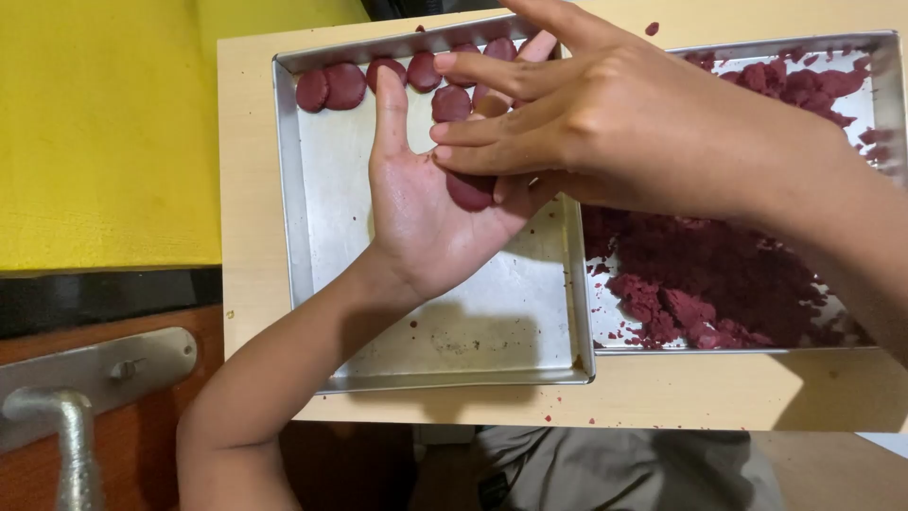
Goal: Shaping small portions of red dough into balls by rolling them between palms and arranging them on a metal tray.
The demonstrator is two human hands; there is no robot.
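Head view: left hand (426, 213) lies palm up and open over the near tray (322, 312), a dark red dough piece (470, 192) resting on it; right hand (558, 118), fingers flat and extended, presses on top, gripping nothing; finished discs (345, 85) line the tray's far edge; loose dough (700, 284) fills the right tray (884, 76); even, flat pressure between the palms should keep the disc round and matching the others.

— What sort of place is this?
— A home kitchen or small bakery, it seems: two metal baking trays (293, 189) sit side by side on a pale wooden counter (248, 284).
— Anything else?
— Dark red dough (700, 274) heaped in the right tray, flattened rounds (331, 87) along the left tray's far edge.
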